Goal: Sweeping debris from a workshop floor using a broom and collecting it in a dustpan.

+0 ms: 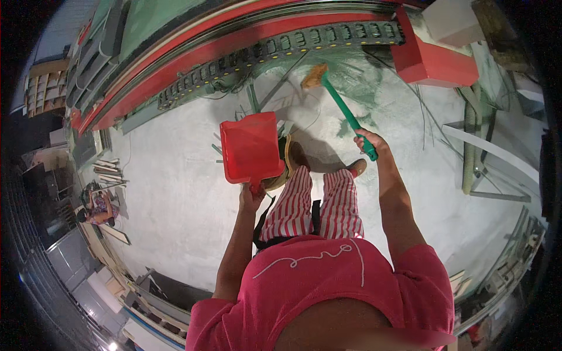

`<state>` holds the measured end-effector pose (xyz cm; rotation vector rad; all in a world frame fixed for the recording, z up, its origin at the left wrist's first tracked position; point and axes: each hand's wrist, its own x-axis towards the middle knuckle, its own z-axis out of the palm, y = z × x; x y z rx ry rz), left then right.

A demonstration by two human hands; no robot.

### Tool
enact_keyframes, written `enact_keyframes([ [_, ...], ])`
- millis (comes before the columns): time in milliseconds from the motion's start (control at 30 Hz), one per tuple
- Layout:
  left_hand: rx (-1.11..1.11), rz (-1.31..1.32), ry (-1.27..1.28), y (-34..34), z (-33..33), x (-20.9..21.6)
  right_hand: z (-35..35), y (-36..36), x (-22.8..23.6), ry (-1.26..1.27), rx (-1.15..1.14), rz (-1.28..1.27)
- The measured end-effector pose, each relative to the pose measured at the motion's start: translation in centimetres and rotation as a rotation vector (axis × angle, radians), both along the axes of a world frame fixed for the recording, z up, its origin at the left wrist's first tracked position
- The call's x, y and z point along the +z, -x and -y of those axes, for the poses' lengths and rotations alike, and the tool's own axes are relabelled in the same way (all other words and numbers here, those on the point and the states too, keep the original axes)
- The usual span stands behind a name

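A pink shirt [328, 275] lies nearest, well back from the cable chain [317, 38]. Closer to the chain, the left hand [253, 196] grips a red dustpan [250, 146] and the right hand [371, 143] a green-handled brush [343, 106], its bristles [314, 76] near the chain. Probably best: dustpan flat on the floor [175, 193], short strokes away from the chain.

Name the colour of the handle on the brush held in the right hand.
Green; the brush handle shows in the head view.
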<state>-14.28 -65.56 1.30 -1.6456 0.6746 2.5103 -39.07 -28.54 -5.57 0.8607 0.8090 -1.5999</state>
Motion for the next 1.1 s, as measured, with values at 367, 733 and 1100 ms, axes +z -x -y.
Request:
enact_keyframes([
  [367,-0.042,0.013,-0.023,0.3,1.2,-1.7,-4.9,-12.7,7.1,0.078,-0.246,-0.01],
  [733,0.012,-0.003,0.014,-3.0,3.9,0.4,14.6,-2.9,-0.3,0.258,-0.201,-0.179],
  [1100,0.114,0.077,0.038,-6.5,4.1,0.8,16.5,1.5,-2.2,0.291,-0.088,-0.104],
])
